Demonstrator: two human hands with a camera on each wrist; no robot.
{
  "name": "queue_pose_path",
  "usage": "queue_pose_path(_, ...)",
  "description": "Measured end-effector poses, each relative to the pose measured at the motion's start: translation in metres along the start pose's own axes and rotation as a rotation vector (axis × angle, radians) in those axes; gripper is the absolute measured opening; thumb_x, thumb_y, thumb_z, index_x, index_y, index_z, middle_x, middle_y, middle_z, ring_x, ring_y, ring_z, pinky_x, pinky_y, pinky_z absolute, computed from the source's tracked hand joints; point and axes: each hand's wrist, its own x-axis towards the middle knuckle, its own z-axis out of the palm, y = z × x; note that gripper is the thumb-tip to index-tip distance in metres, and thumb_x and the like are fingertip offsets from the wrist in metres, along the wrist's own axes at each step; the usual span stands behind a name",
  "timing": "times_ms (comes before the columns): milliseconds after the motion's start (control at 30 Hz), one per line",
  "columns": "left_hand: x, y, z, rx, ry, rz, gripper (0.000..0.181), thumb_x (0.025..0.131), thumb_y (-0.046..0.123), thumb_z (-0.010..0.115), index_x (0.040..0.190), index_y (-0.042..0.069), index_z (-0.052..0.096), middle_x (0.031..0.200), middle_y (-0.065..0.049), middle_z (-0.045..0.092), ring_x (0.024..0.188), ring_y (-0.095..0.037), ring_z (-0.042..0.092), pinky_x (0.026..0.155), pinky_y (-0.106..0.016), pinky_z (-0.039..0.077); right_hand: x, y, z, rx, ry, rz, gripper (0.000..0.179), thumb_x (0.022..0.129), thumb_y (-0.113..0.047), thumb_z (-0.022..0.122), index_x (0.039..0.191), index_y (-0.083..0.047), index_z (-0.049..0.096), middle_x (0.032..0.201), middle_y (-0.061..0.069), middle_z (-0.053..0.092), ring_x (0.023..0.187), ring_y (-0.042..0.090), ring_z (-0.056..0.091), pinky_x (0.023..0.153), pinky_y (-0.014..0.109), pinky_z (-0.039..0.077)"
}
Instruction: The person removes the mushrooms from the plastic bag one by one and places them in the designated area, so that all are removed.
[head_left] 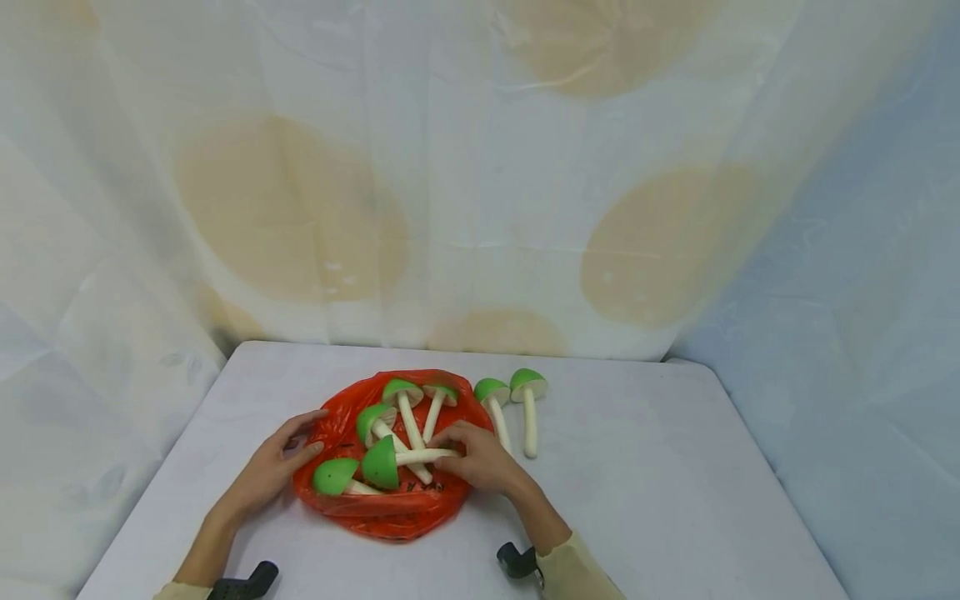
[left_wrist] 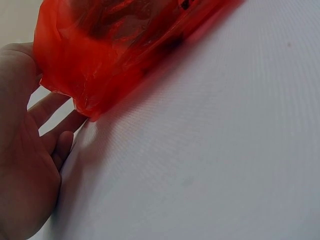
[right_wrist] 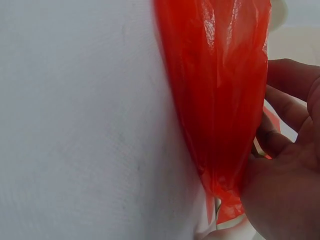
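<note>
A red plastic bag (head_left: 405, 525) lies spread on the table with its mouth facing up. Inside are several toy mushrooms with green caps and white stems, among them one mushroom (head_left: 381, 463) lying sideways on top. My right hand (head_left: 483, 457) reaches over the bag's right rim and pinches the stem end of that mushroom. In the right wrist view, the red bag wall (right_wrist: 215, 90) partly hides its fingertips. My left hand (head_left: 270, 467) rests at the left rim, thumb and fingers spread against the plastic. The left wrist view has its fingers (left_wrist: 47, 107) extended beside the bag's edge.
Two more green-capped mushrooms, one (head_left: 492, 393) against the bag's right side and another (head_left: 529, 387) beside it, lie on the white table (head_left: 637, 483). A pale curtain (head_left: 465, 167) with tan circles hangs behind the table's far edge.
</note>
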Motion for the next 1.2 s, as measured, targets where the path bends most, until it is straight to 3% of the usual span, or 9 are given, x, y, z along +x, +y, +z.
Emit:
queue_pose_path(267, -0.001, -0.001, 0.0, 0.004, 0.0, -0.013, 0.053, 0.099, 0.043, 0.062, 0.148, 0.032, 0.046, 0.151, -0.003, 0.047, 0.135, -0.026, 0.045, 0.099, -0.011, 0.034, -0.005, 0.0, -0.004, 0.084, 0.024, -0.035, 0.017, 0.093, -0.026, 0.071, 0.11, -0.026, 0.072, 0.106, -0.012, 0.065, 0.103, 0.011, 0.057, 0.096, 0.041, 0.049)
queue_pose_path(600, -0.001, 0.001, 0.0, -0.003, 0.007, 0.006, 0.052, 0.1, 0.041, 0.062, 0.148, 0.03, 0.046, 0.149, -0.004, 0.049, 0.133, -0.026, 0.046, 0.098, -0.009, 0.034, -0.008, 0.005, -0.006, 0.104, 0.085, -0.033, 0.017, 0.092, -0.028, 0.07, 0.109, -0.027, 0.07, 0.102, -0.011, 0.065, 0.097, 0.013, 0.058, 0.085, 0.033, 0.051)
queue_pose_path(900, -0.002, 0.004, 0.0, -0.012, 0.004, 0.006, 0.053, 0.1, 0.04, 0.062, 0.148, 0.027, 0.046, 0.15, -0.006, 0.048, 0.135, -0.027, 0.045, 0.098, -0.005, 0.031, -0.013, 0.012, -0.01, 0.139, 0.152, -0.041, 0.02, 0.092, -0.029, 0.072, 0.111, -0.024, 0.068, 0.103, -0.008, 0.064, 0.098, 0.014, 0.059, 0.085, 0.033, 0.05)
queue_pose_path(1200, -0.004, 0.008, 0.0, -0.022, 0.005, 0.007, 0.052, 0.1, 0.037, 0.063, 0.148, 0.026, 0.047, 0.15, -0.007, 0.048, 0.136, -0.029, 0.044, 0.099, -0.012, 0.034, -0.016, 0.013, -0.015, 0.176, 0.249, -0.024, 0.022, 0.09, -0.022, 0.074, 0.111, -0.021, 0.066, 0.099, -0.003, 0.062, 0.094, 0.016, 0.056, 0.082, 0.032, 0.048)
